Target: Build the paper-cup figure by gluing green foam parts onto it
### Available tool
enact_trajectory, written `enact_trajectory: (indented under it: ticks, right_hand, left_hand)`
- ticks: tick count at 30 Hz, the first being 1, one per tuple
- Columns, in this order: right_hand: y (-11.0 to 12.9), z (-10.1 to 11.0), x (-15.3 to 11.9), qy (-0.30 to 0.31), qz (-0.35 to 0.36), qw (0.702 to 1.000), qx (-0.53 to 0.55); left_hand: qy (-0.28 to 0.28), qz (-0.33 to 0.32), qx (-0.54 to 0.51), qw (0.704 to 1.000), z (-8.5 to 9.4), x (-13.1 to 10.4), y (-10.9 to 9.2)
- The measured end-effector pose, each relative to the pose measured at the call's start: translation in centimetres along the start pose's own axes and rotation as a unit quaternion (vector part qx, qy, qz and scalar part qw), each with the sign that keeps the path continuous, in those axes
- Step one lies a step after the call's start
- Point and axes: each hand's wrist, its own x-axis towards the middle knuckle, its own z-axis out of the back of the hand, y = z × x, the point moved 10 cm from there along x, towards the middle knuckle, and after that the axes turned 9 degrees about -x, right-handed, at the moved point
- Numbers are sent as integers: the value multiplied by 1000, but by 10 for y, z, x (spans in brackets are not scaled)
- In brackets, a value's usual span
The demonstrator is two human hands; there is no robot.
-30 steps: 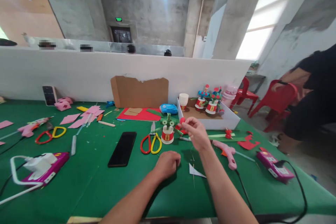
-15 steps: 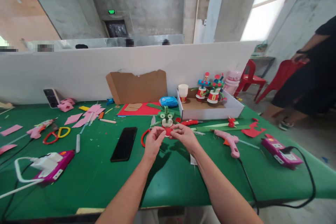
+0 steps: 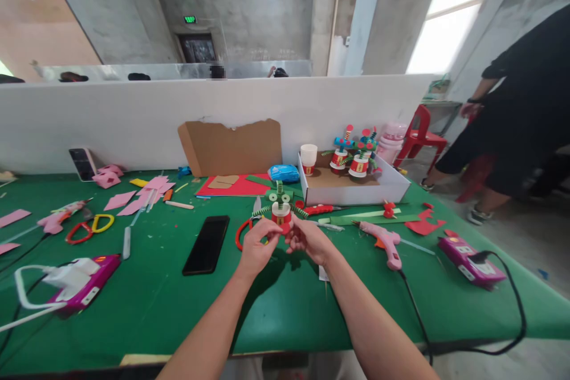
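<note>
A small figure (image 3: 281,212) made of a red and white paper cup, with a green top, round white eyes and coiled green arms, is upright between my hands above the green table. My left hand (image 3: 260,243) pinches the red lower edge of its cup from the left. On the right side my right hand (image 3: 308,240) has its fingers closed at the same red edge. Behind my left hand, red-handled scissors (image 3: 240,234) are partly hidden. A black phone (image 3: 206,245) lies to the left of my left hand.
A white box (image 3: 356,194) holds similar figures and a cup. Right of my hands lie a pink glue gun (image 3: 386,242) and a purple power strip (image 3: 471,261). Another strip (image 3: 91,285) and pink paper (image 3: 138,199) are on the left. A person (image 3: 525,101) stands beyond the table's right.
My right hand's fingers have curled in more below the figure. The figure's coiled right arm now shows more fully. The person at the right has moved left, in front of a red chair.
</note>
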Motion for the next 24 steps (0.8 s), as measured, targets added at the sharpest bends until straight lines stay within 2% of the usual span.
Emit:
enact_trajectory:
  ticks: [3, 6, 8, 10, 14, 19, 24]
  right_hand:
    - [7, 5, -2, -15, 29, 999, -9]
    - [11, 7, -4, -17, 43, 999, -26]
    - [11, 10, -3, -29, 45, 998, -34]
    - [10, 12, -2, -45, 44, 997, -39]
    - [9, 12, 0, -66, 53, 996, -37]
    - [5, 10, 2, -55, 57, 997, -23]
    - [7, 11, 2, -56, 67, 996, -33]
  left_hand:
    - [35, -45, 21, 998, -7, -2, -10]
    - [37, -49, 35, 998, -7, -3, -10]
    - [19, -15, 37, 999, -4, -3, -3]
    - [0, 53, 21, 998, 0, -3, 11]
    - [21, 178, -19, 984, -7, -9, 36]
    - [44, 217, -47, 974, -14, -12, 45]
    - [62, 224, -66, 970, -18, -12, 43]
